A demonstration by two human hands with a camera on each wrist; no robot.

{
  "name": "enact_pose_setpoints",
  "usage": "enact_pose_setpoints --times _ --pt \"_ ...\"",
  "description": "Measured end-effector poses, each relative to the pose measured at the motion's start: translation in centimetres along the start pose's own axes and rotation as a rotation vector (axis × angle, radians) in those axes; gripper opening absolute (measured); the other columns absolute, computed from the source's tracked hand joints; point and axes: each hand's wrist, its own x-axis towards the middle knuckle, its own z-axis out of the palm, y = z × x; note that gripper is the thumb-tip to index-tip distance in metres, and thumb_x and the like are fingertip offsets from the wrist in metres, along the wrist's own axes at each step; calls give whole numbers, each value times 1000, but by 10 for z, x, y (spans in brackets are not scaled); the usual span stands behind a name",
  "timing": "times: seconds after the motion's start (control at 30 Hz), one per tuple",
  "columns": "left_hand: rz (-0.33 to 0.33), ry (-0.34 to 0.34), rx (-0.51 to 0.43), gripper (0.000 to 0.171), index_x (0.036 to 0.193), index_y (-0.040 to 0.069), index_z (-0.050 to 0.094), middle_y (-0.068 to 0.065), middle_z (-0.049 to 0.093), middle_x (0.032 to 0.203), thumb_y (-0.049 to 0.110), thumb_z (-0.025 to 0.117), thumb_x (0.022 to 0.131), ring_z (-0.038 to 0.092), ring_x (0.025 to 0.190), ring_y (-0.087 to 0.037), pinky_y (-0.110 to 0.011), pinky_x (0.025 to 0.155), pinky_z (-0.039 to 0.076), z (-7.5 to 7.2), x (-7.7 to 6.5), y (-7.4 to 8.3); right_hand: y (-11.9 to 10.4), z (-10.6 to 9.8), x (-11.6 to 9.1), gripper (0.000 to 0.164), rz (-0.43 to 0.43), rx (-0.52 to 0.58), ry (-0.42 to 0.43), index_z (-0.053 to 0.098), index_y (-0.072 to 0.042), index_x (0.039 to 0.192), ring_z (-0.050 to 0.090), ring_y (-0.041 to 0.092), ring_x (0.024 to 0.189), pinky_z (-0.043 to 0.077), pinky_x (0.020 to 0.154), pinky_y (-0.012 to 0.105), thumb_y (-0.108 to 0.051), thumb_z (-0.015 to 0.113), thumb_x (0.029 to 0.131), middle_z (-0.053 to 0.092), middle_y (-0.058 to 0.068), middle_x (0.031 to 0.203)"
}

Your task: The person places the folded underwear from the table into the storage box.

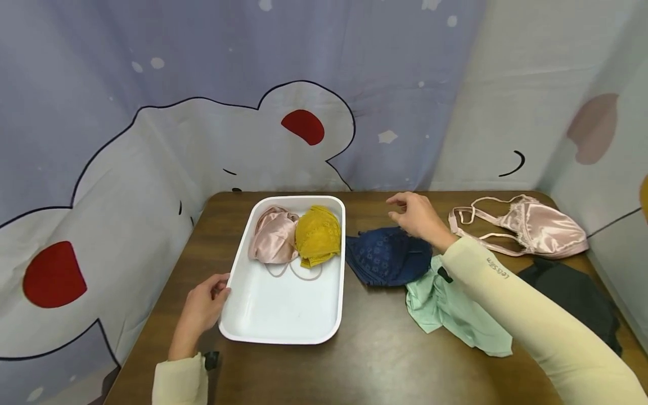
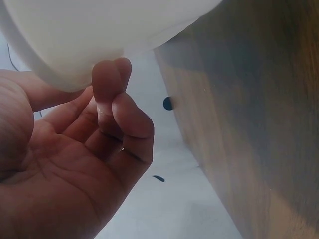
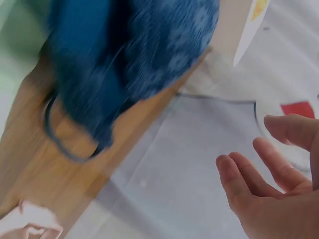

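A white tray [image 1: 283,306] lies on the table, with a pink satin bra [image 1: 275,239] and a mustard-yellow lace bra [image 1: 318,233] in its far half. My left hand [image 1: 203,304] pinches the tray's left rim; the left wrist view shows curled fingers [image 2: 107,82] and the thumb at its edge. Above the far edge of a navy lace bra [image 1: 385,259] hovers my right hand [image 1: 416,215], fingers loosely spread with nothing between them. That navy bra, also below the hand in the right wrist view, lies folded against the tray's right side.
Right of the navy bra lies a mint-green garment [image 1: 455,315], partly under my right sleeve. A second pink satin bra [image 1: 549,230] with loose straps is at the far right, near a black garment [image 1: 572,292]. A printed curtain [image 1: 395,101] borders the table.
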Motion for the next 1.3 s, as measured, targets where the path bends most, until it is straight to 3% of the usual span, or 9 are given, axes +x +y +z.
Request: enact_pose_setpoints --times 0.43,0.77,1.03,1.3 --pt "-19 -7 -11 31 121 -3 59 -11 59 93 5 60 90 52 77 -23 -35 64 41 4 -1 -2 40 -45 -20 31 69 -76 120 63 -4 119 53 38 104 41 84 52 -12 64 88 59 20 119" --pt "34 22 -1 31 119 -4 59 -10 59 90 4 60 90 51 74 -22 -35 63 41 0 0 -4 61 -73 -37 33 91 -94 173 62 -2 118 56 42 101 42 83 53 -11 64 86 60 24 115" --pt "27 21 2 31 119 -4 60 -10 59 89 5 60 90 51 74 -22 -35 63 40 0 0 -2 79 -83 -55 31 115 -96 210 63 -2 116 57 40 96 41 78 52 -14 65 87 61 25 109" --pt "22 23 -8 30 119 -4 60 -10 59 90 5 60 89 51 75 -22 -34 63 40 1 -2 -1 99 -93 -71 31 173 -104 228 62 -1 116 53 43 102 38 82 54 -17 62 90 58 28 113"
